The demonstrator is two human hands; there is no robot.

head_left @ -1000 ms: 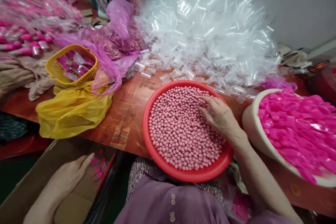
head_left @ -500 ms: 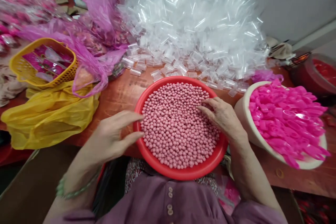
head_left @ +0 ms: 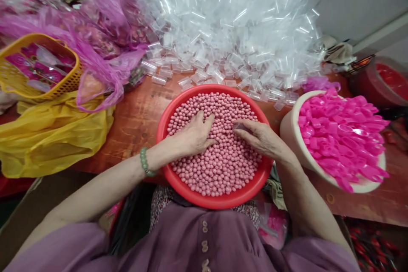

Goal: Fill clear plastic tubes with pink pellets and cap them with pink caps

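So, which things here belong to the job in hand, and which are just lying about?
In use:
- pink beads, under the left hand
- red basin holding them
- small clear piece, as it looks, pinched in the right hand
- clear plastic pile, probably

Untouched, perhaps just lying about:
- yellow basket
- yellow bag
- purple bag

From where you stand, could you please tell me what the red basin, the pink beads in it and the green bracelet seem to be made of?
Red basin: likely smooth plastic, with a rounded, softly shining rim.
Pink beads: probably plastic, glossy, many showing small highlights.
Green bracelet: round, smooth beads; stone, glass or plastic, I cannot tell.
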